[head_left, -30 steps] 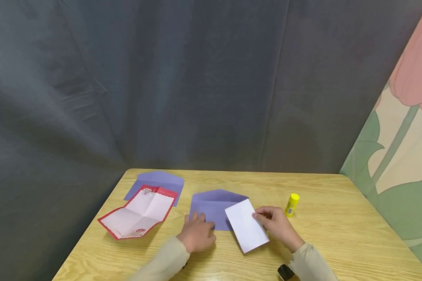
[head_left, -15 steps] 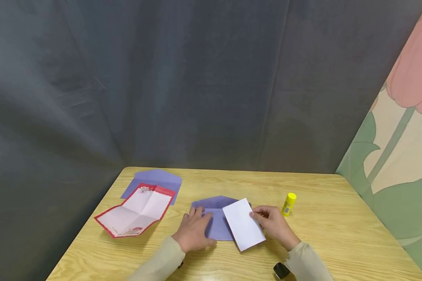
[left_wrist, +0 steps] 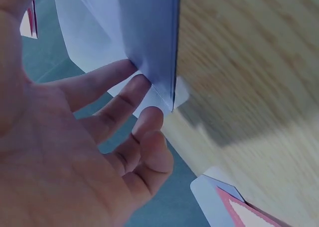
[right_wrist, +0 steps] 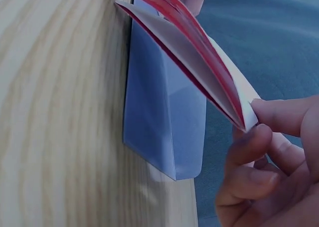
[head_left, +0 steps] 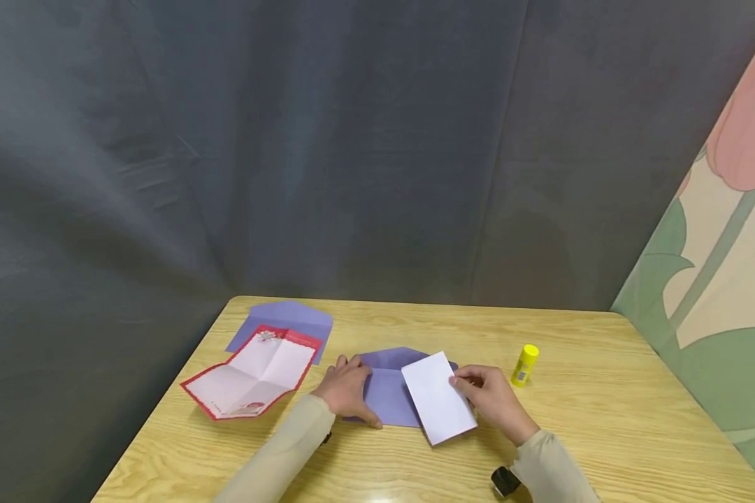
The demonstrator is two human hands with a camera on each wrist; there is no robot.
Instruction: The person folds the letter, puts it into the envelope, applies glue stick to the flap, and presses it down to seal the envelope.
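My right hand (head_left: 492,402) pinches a folded card (head_left: 439,398) between thumb and fingers at its right edge. In the head view its plain white side faces up; red-edged inner layers show in the right wrist view. The card is tilted over the right part of a purple envelope (head_left: 386,397), whose flap points away from me. At the envelope's left end lies my left hand (head_left: 346,390), thumb by the near edge and fingers spread toward the flap. In the left wrist view, some fingertips (left_wrist: 142,82) touch the envelope near its flap crease.
An unfolded red-bordered sheet (head_left: 258,374) lies at the left, partly over a second purple envelope (head_left: 289,314). To the right of my right hand stands a yellow glue stick (head_left: 525,365). A dark curtain (head_left: 377,175) hangs behind the wooden table (head_left: 604,419).
My left hand has shifted from the envelope's near-left corner to its left end, fingers spreading. The envelope has slid slightly toward me. My right hand keeps pinching the card, nearly still.
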